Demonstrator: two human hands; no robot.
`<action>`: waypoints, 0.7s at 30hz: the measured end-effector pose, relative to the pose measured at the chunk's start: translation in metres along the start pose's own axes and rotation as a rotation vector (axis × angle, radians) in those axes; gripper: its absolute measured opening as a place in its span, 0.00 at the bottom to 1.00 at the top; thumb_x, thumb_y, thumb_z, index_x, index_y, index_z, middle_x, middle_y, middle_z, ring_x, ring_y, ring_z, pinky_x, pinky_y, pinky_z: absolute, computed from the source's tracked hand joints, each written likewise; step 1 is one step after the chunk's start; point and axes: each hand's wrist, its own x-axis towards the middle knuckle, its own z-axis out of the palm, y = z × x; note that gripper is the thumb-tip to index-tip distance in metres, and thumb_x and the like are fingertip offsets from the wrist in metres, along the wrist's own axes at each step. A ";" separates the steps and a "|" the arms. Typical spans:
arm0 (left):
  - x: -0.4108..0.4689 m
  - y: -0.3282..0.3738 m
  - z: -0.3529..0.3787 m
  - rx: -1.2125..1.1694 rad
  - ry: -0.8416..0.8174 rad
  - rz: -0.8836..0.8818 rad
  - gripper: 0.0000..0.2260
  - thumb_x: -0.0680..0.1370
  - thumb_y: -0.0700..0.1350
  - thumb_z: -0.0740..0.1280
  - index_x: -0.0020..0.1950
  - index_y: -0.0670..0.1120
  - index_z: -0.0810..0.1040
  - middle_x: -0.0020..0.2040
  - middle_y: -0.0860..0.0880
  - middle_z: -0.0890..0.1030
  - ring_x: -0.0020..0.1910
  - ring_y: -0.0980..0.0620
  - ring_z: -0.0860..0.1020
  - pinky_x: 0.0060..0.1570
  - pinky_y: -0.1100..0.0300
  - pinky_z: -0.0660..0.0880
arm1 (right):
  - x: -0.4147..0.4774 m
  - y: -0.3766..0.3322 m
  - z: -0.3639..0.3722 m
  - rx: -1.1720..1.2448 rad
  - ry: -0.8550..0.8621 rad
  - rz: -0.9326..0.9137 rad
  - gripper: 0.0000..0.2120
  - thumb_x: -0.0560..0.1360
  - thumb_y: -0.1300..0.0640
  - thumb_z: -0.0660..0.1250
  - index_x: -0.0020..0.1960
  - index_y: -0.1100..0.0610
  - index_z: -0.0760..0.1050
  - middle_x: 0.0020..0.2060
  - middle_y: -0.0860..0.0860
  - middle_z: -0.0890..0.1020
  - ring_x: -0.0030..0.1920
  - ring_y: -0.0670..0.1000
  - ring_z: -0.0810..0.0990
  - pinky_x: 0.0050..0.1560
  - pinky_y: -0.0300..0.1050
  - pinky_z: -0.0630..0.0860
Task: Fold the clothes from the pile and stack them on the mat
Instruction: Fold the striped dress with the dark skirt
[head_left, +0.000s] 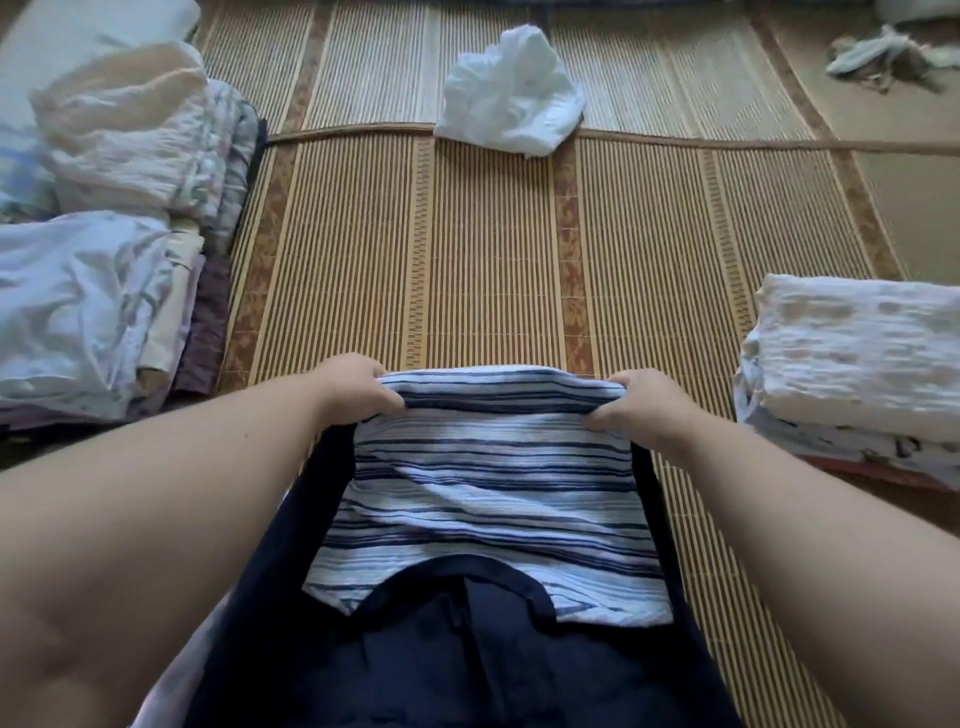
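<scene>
At the lower centre of the frame, the striped shirt (488, 483) is pinched at its far edge by the left hand (358, 387) and right hand (641, 402) (one per corner), its length running toward the person over the mat (467, 249).

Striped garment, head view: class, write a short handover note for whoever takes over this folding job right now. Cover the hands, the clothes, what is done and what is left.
Hands: left hand and right hand each grip a far corner of the striped garment, mid-fold.
Done: a left stack and a right stack of folded clothes flank the mat.
Left: finish this fold and stack it, then probably fold the crumpled white garment ahead.
</scene>
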 end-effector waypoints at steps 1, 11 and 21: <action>-0.009 -0.002 -0.002 -0.002 0.003 0.041 0.10 0.71 0.46 0.71 0.47 0.42 0.81 0.45 0.43 0.82 0.45 0.45 0.80 0.44 0.55 0.76 | -0.008 0.001 -0.002 0.013 0.006 -0.032 0.08 0.68 0.61 0.73 0.47 0.58 0.80 0.43 0.58 0.83 0.45 0.58 0.82 0.50 0.54 0.80; -0.148 0.034 -0.086 0.262 0.246 0.405 0.15 0.71 0.40 0.70 0.38 0.52 0.64 0.36 0.52 0.74 0.36 0.51 0.73 0.35 0.57 0.69 | -0.137 -0.054 -0.080 -0.151 0.160 -0.351 0.13 0.72 0.61 0.72 0.36 0.48 0.70 0.34 0.48 0.76 0.36 0.48 0.74 0.35 0.40 0.68; -0.277 0.108 -0.228 0.120 0.737 0.606 0.10 0.69 0.37 0.71 0.47 0.48 0.78 0.40 0.49 0.78 0.41 0.47 0.76 0.40 0.60 0.65 | -0.250 -0.159 -0.196 -0.068 0.589 -0.707 0.13 0.70 0.65 0.70 0.47 0.48 0.76 0.39 0.47 0.78 0.42 0.51 0.76 0.43 0.40 0.66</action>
